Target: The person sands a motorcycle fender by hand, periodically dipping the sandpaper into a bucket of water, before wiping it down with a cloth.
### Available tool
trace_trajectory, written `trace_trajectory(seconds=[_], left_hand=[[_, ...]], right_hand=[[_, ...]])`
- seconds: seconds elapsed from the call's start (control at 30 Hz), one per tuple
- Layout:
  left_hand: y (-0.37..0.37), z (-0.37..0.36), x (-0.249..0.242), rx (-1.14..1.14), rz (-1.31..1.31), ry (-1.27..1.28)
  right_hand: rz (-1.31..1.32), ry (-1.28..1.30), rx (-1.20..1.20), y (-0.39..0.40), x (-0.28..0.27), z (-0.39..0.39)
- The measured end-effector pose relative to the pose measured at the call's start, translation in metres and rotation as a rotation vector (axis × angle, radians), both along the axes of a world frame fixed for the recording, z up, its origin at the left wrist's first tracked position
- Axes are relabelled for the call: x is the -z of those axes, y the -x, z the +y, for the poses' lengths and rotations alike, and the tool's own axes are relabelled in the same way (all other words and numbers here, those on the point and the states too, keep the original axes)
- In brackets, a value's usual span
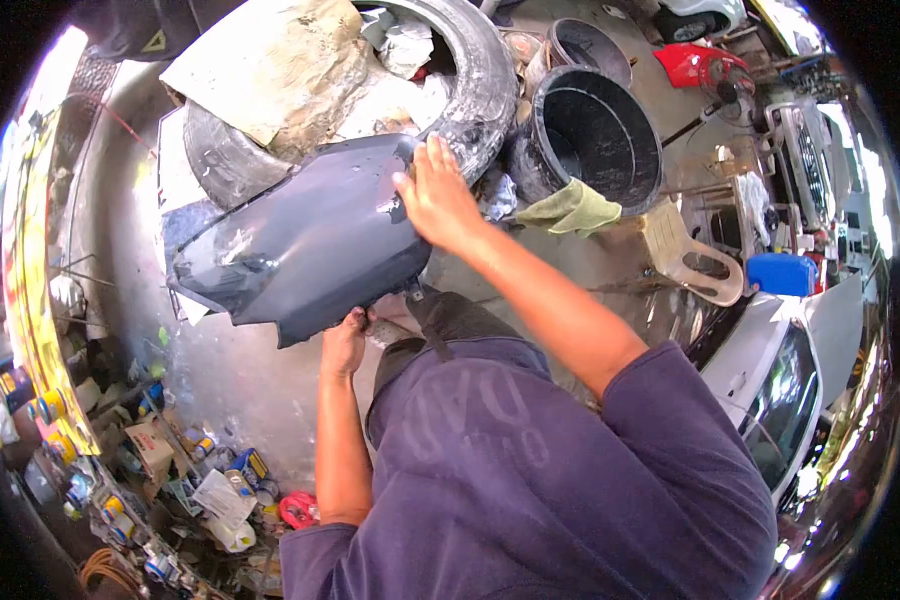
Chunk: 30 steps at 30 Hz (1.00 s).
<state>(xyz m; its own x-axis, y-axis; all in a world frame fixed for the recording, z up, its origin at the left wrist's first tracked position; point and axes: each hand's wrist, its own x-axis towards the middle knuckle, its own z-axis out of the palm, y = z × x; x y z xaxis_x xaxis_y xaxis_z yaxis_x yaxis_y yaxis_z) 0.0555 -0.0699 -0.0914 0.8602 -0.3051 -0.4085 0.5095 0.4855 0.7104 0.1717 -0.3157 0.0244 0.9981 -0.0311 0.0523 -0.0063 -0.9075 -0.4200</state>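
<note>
Step in hand, likely: steadying and positioning the panel (315,235), which is in front of the body, overlapping the tyre (485,105) in view; can't tell if it rests on it. Left hand (344,343): fingers curled, gripping the lower edge. Right hand (438,198): laid on the right end, fingers outstretched, not wrapped round. Any next move probably calls for a firm left grip and right-palm support against tipping.

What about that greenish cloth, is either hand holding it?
No, the cloth hangs on the black bucket; the left hand and right hand touch the dark panel.
</note>
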Motion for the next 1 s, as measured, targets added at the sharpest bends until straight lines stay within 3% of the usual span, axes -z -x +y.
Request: trace_trajectory(seconds=[0.07,0.17,0.33,0.43,0.5,0.67,0.9,1.0], left_hand=[[-0.005,0.001,-0.005,0.052,-0.009,0.050],[-0.004,0.000,-0.005,0.063,0.035,0.032],[0.001,0.001,0.005,0.123,0.016,0.076],[-0.001,0.002,0.012,0.154,0.020,0.065],[-0.001,0.004,0.012,0.166,0.027,0.062],[0.000,0.003,0.010,0.169,0.041,0.061],[-0.005,-0.003,-0.003,0.114,0.015,0.005],[-0.002,-0.005,0.002,0.118,0.014,0.019]], right_hand=[[-0.086,0.058,0.007,0.032,0.007,0.025],[-0.058,-0.100,-0.084,0.085,0.001,0.053],[-0.133,-0.314,0.232,-0.008,0.018,0.014],[-0.231,-0.137,0.115,0.041,0.017,0.035],[-0.133,-0.252,0.058,0.081,0.008,0.053],[-0.156,-0.308,0.243,0.006,0.011,0.022],[-0.066,-0.410,0.191,0.079,0.014,0.046],[-0.114,-0.407,0.240,0.022,0.012,0.020]])
